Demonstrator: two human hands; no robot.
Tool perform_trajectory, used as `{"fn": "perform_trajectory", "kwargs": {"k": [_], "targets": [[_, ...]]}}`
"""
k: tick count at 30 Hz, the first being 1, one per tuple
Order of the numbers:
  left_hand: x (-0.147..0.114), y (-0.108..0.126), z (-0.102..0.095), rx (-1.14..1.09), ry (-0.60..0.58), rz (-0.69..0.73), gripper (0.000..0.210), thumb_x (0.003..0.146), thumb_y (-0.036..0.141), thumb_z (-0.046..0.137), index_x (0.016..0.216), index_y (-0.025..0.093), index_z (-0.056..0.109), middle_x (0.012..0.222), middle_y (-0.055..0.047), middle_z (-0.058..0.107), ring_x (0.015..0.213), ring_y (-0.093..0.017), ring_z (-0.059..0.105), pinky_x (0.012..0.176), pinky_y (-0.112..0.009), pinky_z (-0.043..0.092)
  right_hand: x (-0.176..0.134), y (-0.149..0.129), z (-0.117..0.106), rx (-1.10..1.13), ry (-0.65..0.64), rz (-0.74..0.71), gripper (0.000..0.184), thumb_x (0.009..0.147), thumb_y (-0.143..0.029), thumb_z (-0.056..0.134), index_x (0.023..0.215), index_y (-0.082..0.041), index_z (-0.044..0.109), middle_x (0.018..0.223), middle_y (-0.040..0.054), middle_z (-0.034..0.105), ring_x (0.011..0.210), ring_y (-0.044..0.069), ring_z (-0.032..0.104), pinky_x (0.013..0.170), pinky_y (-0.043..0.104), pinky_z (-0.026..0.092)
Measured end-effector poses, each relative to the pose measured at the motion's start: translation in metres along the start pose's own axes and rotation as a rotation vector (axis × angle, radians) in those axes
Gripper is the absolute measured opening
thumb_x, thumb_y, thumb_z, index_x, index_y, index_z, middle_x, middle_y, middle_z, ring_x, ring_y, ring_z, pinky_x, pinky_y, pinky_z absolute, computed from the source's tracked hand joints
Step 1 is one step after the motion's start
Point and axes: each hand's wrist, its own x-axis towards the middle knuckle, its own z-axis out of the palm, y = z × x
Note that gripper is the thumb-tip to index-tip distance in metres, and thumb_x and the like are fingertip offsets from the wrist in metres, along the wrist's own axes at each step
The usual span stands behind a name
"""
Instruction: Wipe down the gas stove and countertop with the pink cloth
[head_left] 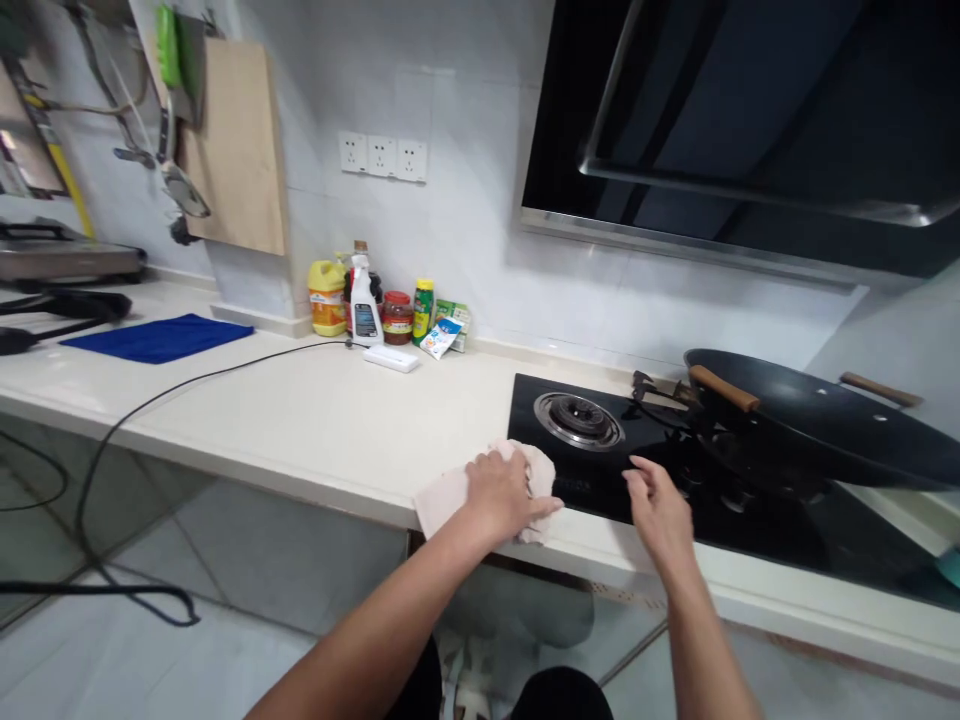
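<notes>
A pale pink cloth (442, 492) lies bunched on the counter at the front left corner of the black gas stove (645, 505). My left hand (501, 495) is pressed down on it, its fingers curled into the folds and the thumb sticking out to the right. Over the stove's front edge hovers my right hand (661, 510), holding nothing, its fingers loosely bent and the thumb a little apart. Behind both hands is the left burner (579, 420), which has no pot support on it.
A large wok (825, 410) with wooden handles rests at the stove's right. Along the wall stand a spray bottle (365, 305), a yellow jug (327, 298) and a red-lidded jar (397, 318). A black cable (187, 382) crosses the counter near a blue cloth (161, 338). The range hood (720, 120) overhangs the stove.
</notes>
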Motion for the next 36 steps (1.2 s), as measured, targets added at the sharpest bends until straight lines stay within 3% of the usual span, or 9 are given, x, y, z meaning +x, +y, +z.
{"fn": "perform_trajectory", "kwargs": {"k": [4, 7, 10, 13, 15, 19, 24, 30, 36], "targets": [[-0.004, 0.019, 0.026, 0.003, 0.108, 0.081, 0.089, 0.079, 0.068, 0.067, 0.149, 0.015, 0.047, 0.153, -0.028, 0.044, 0.138, -0.052, 0.038, 0.112, -0.067, 0.024, 0.000, 0.049, -0.014, -0.354, -0.013, -0.035, 0.060, 0.090, -0.056, 0.035, 0.119, -0.015, 0.070, 0.125, 0.0191, 0.067, 0.116, 0.036, 0.060, 0.098, 0.053, 0.047], [-0.011, 0.037, 0.046, -0.044, 0.152, 0.361, 0.065, 0.089, 0.061, 0.057, 0.144, 0.027, 0.053, 0.147, -0.019, 0.052, 0.135, -0.043, 0.041, 0.112, -0.064, 0.026, -0.001, 0.066, -0.013, -0.453, -0.045, -0.029, 0.064, 0.093, -0.059, 0.030, 0.123, -0.018, 0.070, 0.130, 0.0191, 0.064, 0.123, 0.040, 0.055, 0.099, 0.058, 0.044], [-0.016, 0.057, 0.060, -0.082, 0.103, 0.620, 0.057, 0.091, 0.070, 0.048, 0.131, 0.032, 0.063, 0.143, -0.012, 0.056, 0.132, -0.037, 0.043, 0.111, -0.068, 0.024, 0.001, 0.075, -0.012, -0.476, -0.109, -0.066, 0.065, 0.094, -0.063, 0.028, 0.122, -0.023, 0.071, 0.128, 0.0161, 0.064, 0.125, 0.039, 0.054, 0.101, 0.060, 0.043], [-0.015, 0.065, 0.067, -0.085, 0.088, 0.664, 0.060, 0.088, 0.076, 0.050, 0.122, 0.031, 0.068, 0.146, -0.010, 0.056, 0.135, -0.037, 0.040, 0.113, -0.075, 0.014, 0.003, 0.082, -0.012, -0.462, -0.125, -0.105, 0.064, 0.093, -0.063, 0.028, 0.115, -0.023, 0.073, 0.124, 0.0138, 0.066, 0.124, 0.036, 0.055, 0.104, 0.057, 0.043], [-0.016, 0.057, 0.067, -0.100, 0.096, 0.627, 0.054, 0.089, 0.071, 0.054, 0.122, 0.031, 0.069, 0.149, -0.009, 0.055, 0.138, -0.037, 0.039, 0.114, -0.075, 0.014, 0.004, 0.085, -0.013, -0.500, -0.124, -0.112, 0.064, 0.093, -0.062, 0.028, 0.116, -0.023, 0.073, 0.126, 0.0132, 0.066, 0.124, 0.037, 0.055, 0.103, 0.057, 0.044], [-0.026, 0.001, 0.053, -0.155, 0.130, 0.465, 0.052, 0.089, 0.067, 0.058, 0.130, 0.035, 0.066, 0.155, -0.004, 0.052, 0.147, -0.039, 0.032, 0.117, -0.077, 0.011, 0.004, 0.087, -0.013, -0.553, -0.141, -0.091, 0.065, 0.094, -0.063, 0.027, 0.120, -0.025, 0.073, 0.130, 0.0128, 0.066, 0.125, 0.040, 0.055, 0.100, 0.060, 0.046], [-0.043, -0.101, 0.003, -0.050, 0.129, 0.192, 0.054, 0.088, 0.067, 0.061, 0.134, 0.040, 0.066, 0.162, -0.002, 0.045, 0.152, -0.043, 0.026, 0.119, -0.076, 0.007, 0.003, 0.092, -0.013, -0.592, -0.157, -0.094, 0.065, 0.094, -0.065, 0.030, 0.122, -0.025, 0.073, 0.133, 0.0146, 0.065, 0.127, 0.044, 0.054, 0.098, 0.062, 0.047], [-0.052, -0.210, -0.059, 0.188, 0.200, -0.231, 0.046, 0.090, 0.066, 0.054, 0.121, 0.038, 0.074, 0.152, -0.011, 0.050, 0.138, -0.045, 0.038, 0.107, -0.075, 0.027, 0.000, 0.094, -0.011, -0.570, -0.148, -0.109, 0.065, 0.094, -0.066, 0.033, 0.122, -0.024, 0.074, 0.134, 0.0155, 0.064, 0.127, 0.046, 0.053, 0.098, 0.067, 0.045], [-0.046, -0.290, -0.086, 0.232, 0.313, -0.597, 0.068, 0.093, 0.068, 0.040, 0.153, 0.037, 0.044, 0.143, -0.017, 0.053, 0.126, -0.043, 0.045, 0.101, -0.069, 0.034, -0.002, 0.091, -0.011, -0.578, -0.141, -0.091, 0.069, 0.092, -0.068, 0.031, 0.122, -0.023, 0.074, 0.132, 0.0159, 0.065, 0.122, 0.046, 0.056, 0.093, 0.064, 0.048]]}}
